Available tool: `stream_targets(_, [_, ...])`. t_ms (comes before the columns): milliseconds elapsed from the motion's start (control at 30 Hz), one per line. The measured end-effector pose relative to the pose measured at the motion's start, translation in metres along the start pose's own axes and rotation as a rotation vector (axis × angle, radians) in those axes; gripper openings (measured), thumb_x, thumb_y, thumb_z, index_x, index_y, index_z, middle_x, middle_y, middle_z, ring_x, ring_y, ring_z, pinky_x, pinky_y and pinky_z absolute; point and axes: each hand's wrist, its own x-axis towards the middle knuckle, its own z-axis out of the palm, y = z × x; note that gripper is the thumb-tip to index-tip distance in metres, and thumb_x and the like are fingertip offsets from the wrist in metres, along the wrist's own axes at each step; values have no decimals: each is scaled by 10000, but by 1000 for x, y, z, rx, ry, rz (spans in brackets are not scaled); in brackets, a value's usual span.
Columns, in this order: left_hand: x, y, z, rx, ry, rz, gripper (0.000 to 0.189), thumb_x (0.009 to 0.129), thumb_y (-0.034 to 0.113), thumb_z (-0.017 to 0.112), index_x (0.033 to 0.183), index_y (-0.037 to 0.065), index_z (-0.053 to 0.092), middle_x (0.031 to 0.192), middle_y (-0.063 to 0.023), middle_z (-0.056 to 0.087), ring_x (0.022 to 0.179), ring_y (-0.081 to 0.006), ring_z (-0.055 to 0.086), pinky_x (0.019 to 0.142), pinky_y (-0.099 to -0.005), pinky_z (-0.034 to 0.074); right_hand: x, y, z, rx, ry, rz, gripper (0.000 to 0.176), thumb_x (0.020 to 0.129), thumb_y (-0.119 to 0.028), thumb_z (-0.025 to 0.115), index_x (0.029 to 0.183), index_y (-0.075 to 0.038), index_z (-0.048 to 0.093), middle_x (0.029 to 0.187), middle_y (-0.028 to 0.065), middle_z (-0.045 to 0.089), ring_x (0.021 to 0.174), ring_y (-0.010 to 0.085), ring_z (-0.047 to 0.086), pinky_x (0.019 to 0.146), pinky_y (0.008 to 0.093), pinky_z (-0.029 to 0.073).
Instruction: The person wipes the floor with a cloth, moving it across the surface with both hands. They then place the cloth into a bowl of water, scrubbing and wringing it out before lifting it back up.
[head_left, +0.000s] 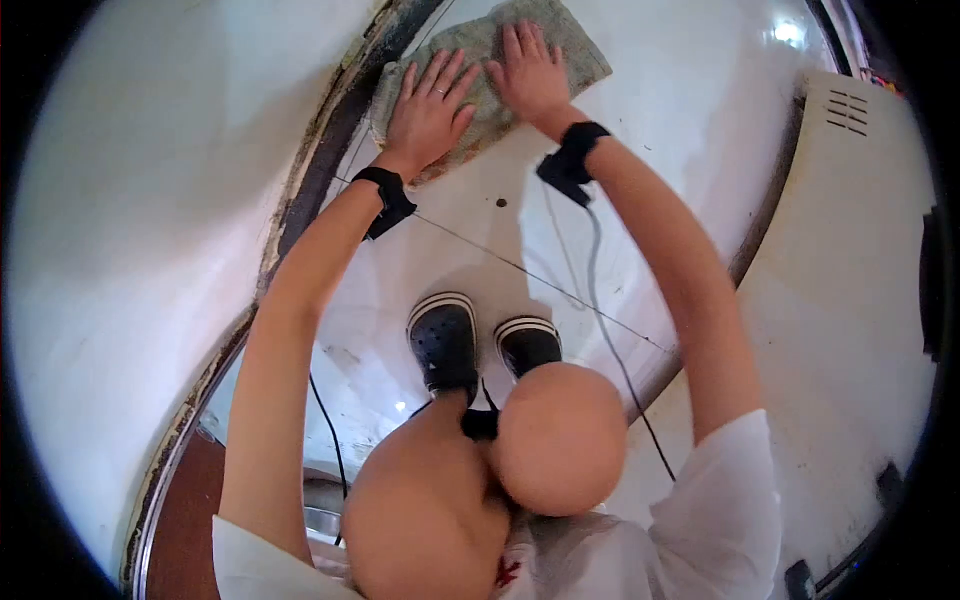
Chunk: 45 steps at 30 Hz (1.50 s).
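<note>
A grey-green cloth (485, 75), worn and stained along its near edge, lies spread on the white tiled floor (590, 240). My left hand (430, 115) rests flat on its left part, fingers spread, a ring on one finger. Beside it my right hand (528, 75) presses flat on the cloth's middle, fingers stretched forward. Both palms face down and hide the cloth under them. Each wrist wears a black strap with a small device; a cable runs from the right one.
A white wall or panel (150, 200) with a dirty dark edge stands at the left. To the right is a white appliance-like cabinet (850, 250) with vent slots. My black clogs (443, 340) stand on the floor below, near a cable (620, 360). A small dark spot (501, 203) marks the tiles.
</note>
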Motion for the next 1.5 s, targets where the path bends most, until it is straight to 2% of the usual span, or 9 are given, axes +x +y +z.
stream_targets(100, [5,8,3,44,-42,-34,580,1010,385,478,1546,257,296,1620,-47,216,1492,-271,188,1185,-544,172,-2,-7,32,-148,207,-6,673,971,-462,425,1508,-69,323,1585,155,279,1480,334,217,1106,720,129])
stream_targets(367, [-3,44,6,183,-169,-94,632,988,471,473,1552,263,277,1631,-56,184,1501,-312,143,1165,-617,129,-22,17,22,-38,181,-93,647,958,-445,444,1504,-109,358,1588,131,289,1481,336,212,1076,760,84])
stream_targets(500, [4,85,4,101,-302,114,651,977,500,468,1552,263,277,1641,-57,155,1508,-321,121,1158,-645,74,-91,49,-4,-39,125,41,637,957,-424,467,1503,-113,362,1586,137,290,1479,346,214,1074,757,92])
stream_targets(700, [-27,167,24,-131,-450,477,682,952,506,505,1554,292,264,1638,-53,169,1502,-322,147,1163,-651,56,-245,61,-27,-67,-97,365,695,947,-368,518,1533,-82,280,1617,189,164,1497,391,111,1082,748,66])
stream_targets(867, [-72,207,28,-215,-480,593,723,926,527,518,1549,249,278,1623,-47,216,1496,-285,181,1176,-622,79,-341,54,-33,2,-173,438,726,939,-424,533,1543,-118,271,1615,183,171,1496,405,98,1101,726,59])
stream_targets(967, [-73,204,24,-214,-496,586,716,940,524,508,1554,245,267,1626,-45,208,1496,-280,184,1179,-612,105,-345,70,-43,93,-37,454,748,913,-477,554,1541,-165,296,1618,178,168,1493,417,99,1113,711,67])
stream_targets(1067, [-82,194,26,-210,-502,519,718,941,525,514,1553,237,273,1628,-49,202,1494,-279,190,1179,-606,119,-312,68,-41,-20,-112,365,758,877,-512,584,1525,-202,344,1622,166,167,1492,421,98,1118,708,70])
stream_targets(1300, [-55,136,6,-11,-400,148,731,926,494,544,1542,186,297,1618,-101,211,1488,-339,183,1166,-632,95,-149,86,-26,87,-82,-115,710,852,-563,588,1466,-239,438,1597,90,280,1483,343,200,1153,659,91])
stream_targets(1500, [55,122,13,38,-400,188,702,967,474,492,1563,212,229,1636,-100,142,1500,-378,103,1137,-687,121,-105,148,-24,7,140,-4,613,918,-558,520,1464,-293,437,1586,53,314,1479,290,229,1171,617,102])
